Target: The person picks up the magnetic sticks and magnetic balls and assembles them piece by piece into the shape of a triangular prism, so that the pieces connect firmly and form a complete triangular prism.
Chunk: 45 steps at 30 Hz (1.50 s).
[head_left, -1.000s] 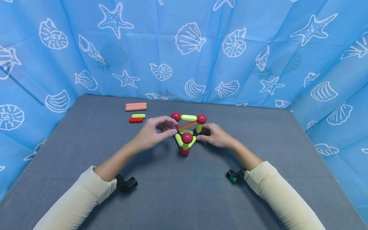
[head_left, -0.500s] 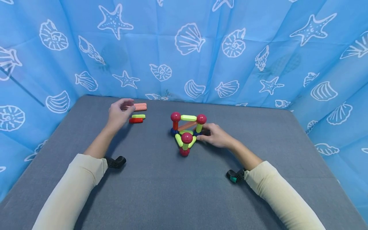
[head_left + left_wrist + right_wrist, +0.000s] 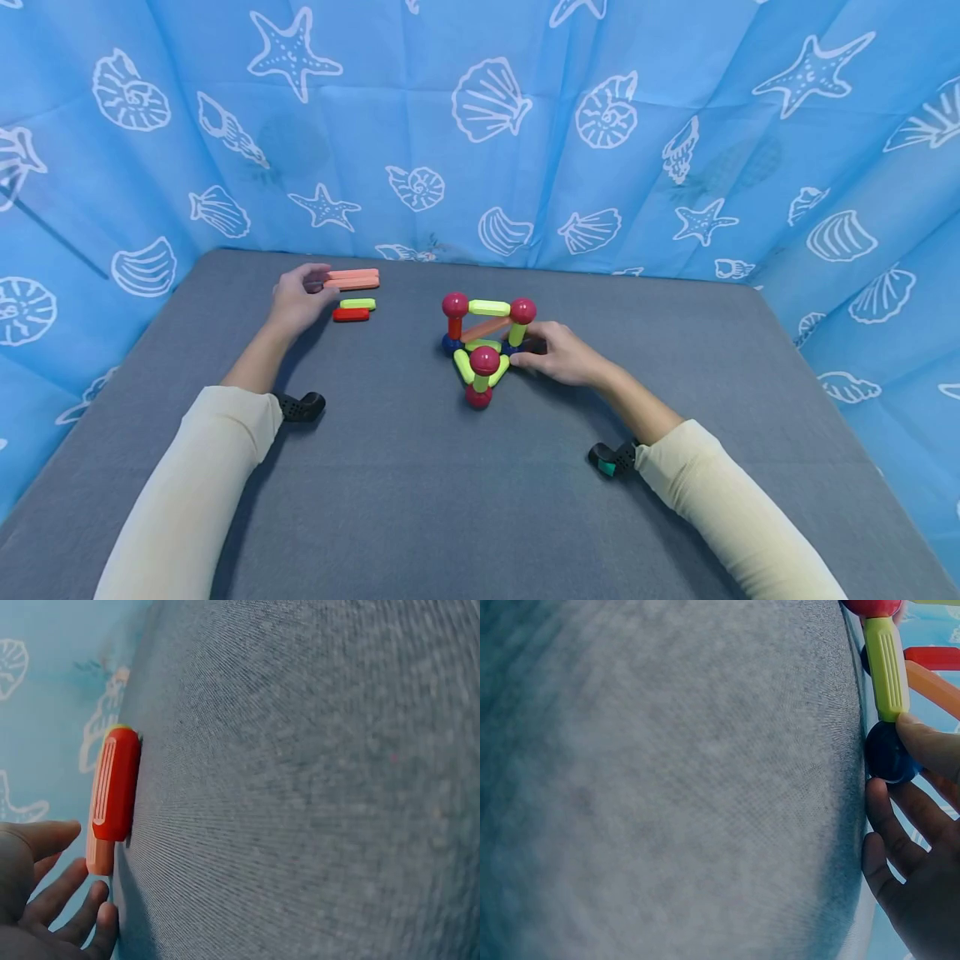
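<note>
My left hand (image 3: 295, 302) is at the left ends of two salmon rods (image 3: 354, 284) lying side by side on the table. In the left wrist view its thumb and fingers are spread apart, with nothing gripped. A rod-and-ball frame (image 3: 489, 307) stands mid-table, built from lime, red and orange rods, crimson balls (image 3: 484, 360) and dark blue balls (image 3: 452, 344). My right hand (image 3: 561, 357) holds the frame's lower right blue ball (image 3: 889, 754) between thumb and fingers. A lime rod (image 3: 887, 671) rises from that ball to a crimson one.
Close in front of the salmon rods lie a short lime rod (image 3: 360, 304) and a short red rod (image 3: 351, 315). A blue curtain (image 3: 420, 125) with shell prints hangs behind the grey table (image 3: 450, 500).
My left hand has left the frame's left side and moved left to the salmon rods, then slightly down to their ends. The right hand stays at the blue ball.
</note>
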Each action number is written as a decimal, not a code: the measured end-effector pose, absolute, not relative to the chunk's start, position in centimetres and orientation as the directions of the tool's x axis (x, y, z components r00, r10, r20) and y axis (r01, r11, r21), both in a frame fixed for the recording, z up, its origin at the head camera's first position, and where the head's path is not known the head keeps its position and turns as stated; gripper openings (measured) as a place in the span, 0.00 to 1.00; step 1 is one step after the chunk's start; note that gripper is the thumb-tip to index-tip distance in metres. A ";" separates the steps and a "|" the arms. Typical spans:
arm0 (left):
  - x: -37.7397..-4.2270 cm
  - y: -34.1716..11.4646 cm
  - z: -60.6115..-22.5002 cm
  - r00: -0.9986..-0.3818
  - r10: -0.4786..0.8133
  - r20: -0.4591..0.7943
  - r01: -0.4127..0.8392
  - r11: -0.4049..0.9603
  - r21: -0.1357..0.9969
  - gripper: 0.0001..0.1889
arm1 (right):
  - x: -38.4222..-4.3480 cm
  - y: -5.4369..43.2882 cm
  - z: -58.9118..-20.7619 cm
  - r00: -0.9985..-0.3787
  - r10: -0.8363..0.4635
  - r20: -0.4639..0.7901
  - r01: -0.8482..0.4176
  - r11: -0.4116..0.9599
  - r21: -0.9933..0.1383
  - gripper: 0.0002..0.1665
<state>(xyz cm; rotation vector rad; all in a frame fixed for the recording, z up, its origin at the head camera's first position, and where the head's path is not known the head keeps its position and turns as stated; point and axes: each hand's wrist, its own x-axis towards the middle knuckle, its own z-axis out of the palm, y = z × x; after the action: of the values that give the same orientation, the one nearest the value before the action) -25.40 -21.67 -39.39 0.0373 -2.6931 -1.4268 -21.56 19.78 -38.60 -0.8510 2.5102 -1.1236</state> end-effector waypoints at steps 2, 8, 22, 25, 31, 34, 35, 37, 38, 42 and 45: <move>-25.5 -21.7 -39.6 -0.994 -0.072 0.079 0.023 0.576 0.817 0.22 | -21.6 19.7 -38.6 -0.795 -0.607 0.000 -0.405 0.530 -0.745 0.20; -25.9 -21.7 -39.8 -0.995 -0.062 0.077 0.020 0.636 0.772 0.18 | -21.7 19.7 -38.6 -0.791 -0.612 -0.001 -0.406 0.526 -0.748 0.20; -25.5 -21.0 -38.1 -0.988 -0.034 0.151 0.120 0.453 0.883 0.21 | -21.6 19.8 -38.5 -0.790 -0.613 0.001 -0.407 0.524 -0.748 0.20; -24.8 -20.7 -36.9 -0.987 -0.002 0.160 0.146 0.392 0.908 0.22 | -21.6 19.8 -38.5 -0.789 -0.614 -0.001 -0.408 0.526 -0.747 0.20; -23.3 -19.2 -35.2 -0.976 0.073 0.207 0.219 0.248 0.944 0.22 | -21.6 19.9 -38.5 -0.787 -0.617 -0.003 -0.404 0.519 -0.753 0.20; -22.3 -18.2 -35.2 -0.964 0.131 0.232 0.254 0.197 0.947 0.21 | -21.7 19.9 -38.6 -0.786 -0.618 0.001 -0.406 0.515 -0.755 0.20; -21.9 -17.8 -35.3 -0.960 0.155 0.233 0.260 0.191 0.946 0.21 | -21.6 19.9 -38.5 -0.786 -0.618 0.004 -0.407 0.514 -0.755 0.20; -21.3 -17.0 -35.6 -0.951 0.205 0.230 0.270 0.193 0.943 0.22 | -21.6 19.9 -38.6 -0.788 -0.615 0.008 -0.410 0.515 -0.753 0.20; -21.0 -16.6 -35.7 -0.948 0.230 0.220 0.267 0.198 0.943 0.22 | -21.7 19.9 -38.6 -0.789 -0.615 0.010 -0.411 0.516 -0.752 0.20; -19.8 -15.0 -36.2 -0.935 0.313 0.169 0.235 0.187 0.954 0.23 | -21.7 19.9 -38.6 -0.788 -0.616 0.016 -0.418 0.516 -0.748 0.20; -19.2 -13.9 -36.3 -0.929 0.349 0.122 0.192 0.174 0.966 0.24 | -21.7 19.9 -38.6 -0.787 -0.617 0.014 -0.416 0.514 -0.750 0.21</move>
<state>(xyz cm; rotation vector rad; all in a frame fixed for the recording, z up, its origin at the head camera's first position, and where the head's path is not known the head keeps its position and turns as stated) -19.15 -13.90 -36.34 -0.5806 -2.5009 -2.0235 -21.67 19.90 -38.64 -0.8726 2.5028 -1.1370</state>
